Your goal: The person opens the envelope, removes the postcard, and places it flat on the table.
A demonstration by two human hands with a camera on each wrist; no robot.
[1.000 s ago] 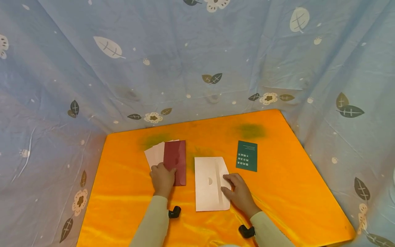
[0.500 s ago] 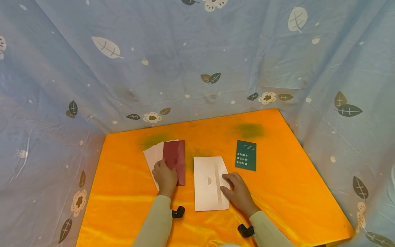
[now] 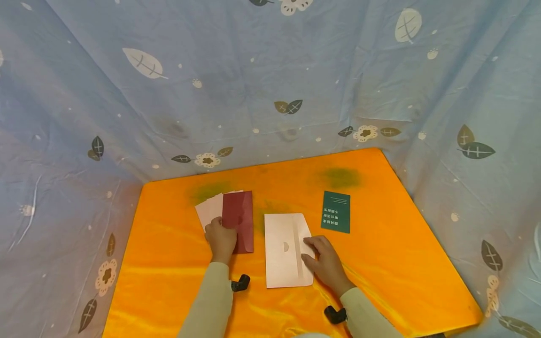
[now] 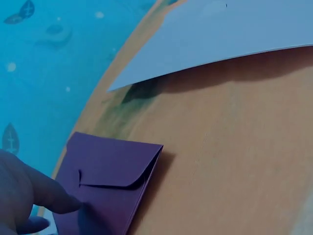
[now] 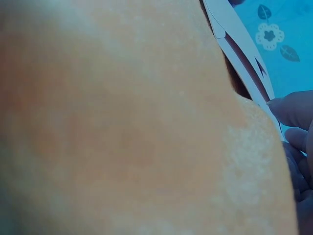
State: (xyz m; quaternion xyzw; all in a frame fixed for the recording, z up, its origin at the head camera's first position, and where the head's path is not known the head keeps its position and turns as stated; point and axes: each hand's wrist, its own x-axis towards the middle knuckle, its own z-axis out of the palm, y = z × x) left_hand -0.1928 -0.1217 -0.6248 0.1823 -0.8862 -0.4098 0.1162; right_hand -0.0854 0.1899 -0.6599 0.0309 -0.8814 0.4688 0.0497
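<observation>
My left hand (image 3: 220,239) rests at the left side of a maroon envelope (image 3: 244,209), over a fan of pale envelopes or cards (image 3: 209,209) partly beneath it. In the left wrist view, one digit stretches over the maroon envelope (image 4: 115,159), apart from another digit below. My right hand (image 3: 327,260) pinches the flap side of a pinkish-white envelope (image 3: 279,239) with a half-round tab in its middle. From the right wrist, this pale envelope (image 5: 244,54) shows edge-on, thumb on one face and fingers curled behind.
Beyond my right hand, a small green card (image 3: 336,211) with white lettering lies on the yellow cloth (image 3: 405,263). Blue leaf-patterned curtains (image 3: 236,94) enclose the table's back and sides. A black wrist mount (image 3: 241,283) is on the left sleeve, another on the right.
My left hand shifted right over the maroon envelope, then back left, its digits now nearer that envelope's left edge. The right hand and pinkish-white envelope stay nearly still.
</observation>
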